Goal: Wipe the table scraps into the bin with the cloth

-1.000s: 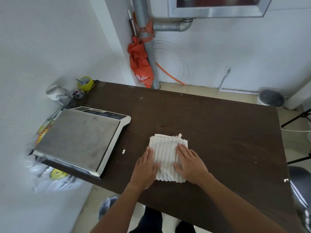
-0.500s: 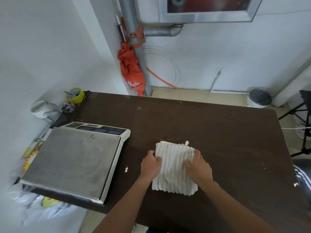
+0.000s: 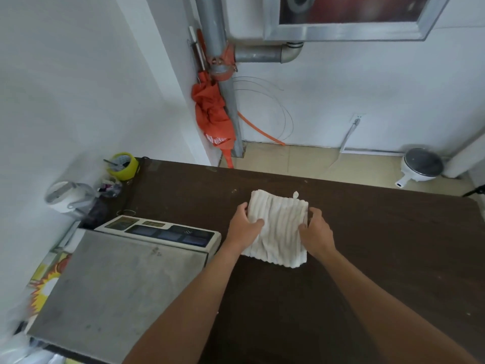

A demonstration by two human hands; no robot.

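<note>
Step in hand: taking hold of the cloth [image 3: 278, 227], which lies flat on the tabletop [image 3: 380, 245] beside the scale [image 3: 118, 279]; left hand [image 3: 242, 224] pinches its left edge; right hand [image 3: 316, 232] pinches its right edge. Probable next move: sweep scraps to a tabletop edge; the only bin [image 3: 422, 165] in view stands on the floor, well apart.

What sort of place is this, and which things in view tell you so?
Probably a shop's back room or utility corner: a flat weighing scale sits on the dark table, a bare metal pipe runs up the wall, and a pedal bin stands on the tiled floor.
</note>
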